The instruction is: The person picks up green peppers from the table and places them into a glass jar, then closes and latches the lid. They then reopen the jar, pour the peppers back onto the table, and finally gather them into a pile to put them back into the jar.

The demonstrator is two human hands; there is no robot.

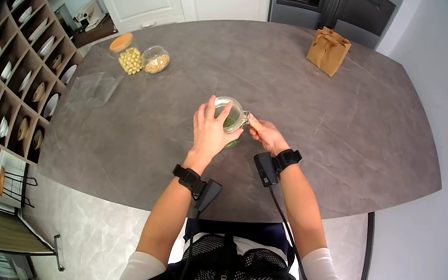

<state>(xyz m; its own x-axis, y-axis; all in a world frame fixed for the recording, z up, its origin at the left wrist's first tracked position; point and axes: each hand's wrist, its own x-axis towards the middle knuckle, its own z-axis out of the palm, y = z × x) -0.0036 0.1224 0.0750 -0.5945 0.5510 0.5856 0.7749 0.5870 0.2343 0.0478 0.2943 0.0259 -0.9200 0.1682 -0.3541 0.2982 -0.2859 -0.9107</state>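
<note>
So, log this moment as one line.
left hand on round clear glass jar, green contents | right hand at its metal clasp | brown paper bag farther right

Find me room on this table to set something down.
Bare tabletop lies right of the right hand, up to the paper bag, and between the clear box and left hand. Crowded: around the glass jar, and far left, where the orange-lidded jar and round container sit together.

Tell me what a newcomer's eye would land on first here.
Probably the clear glass jar with green contents, at the middle of the grey table, the left hand over its lid and the right hand at its metal clasp. Next, the brown paper bag near the far edge, right of centre.
</note>
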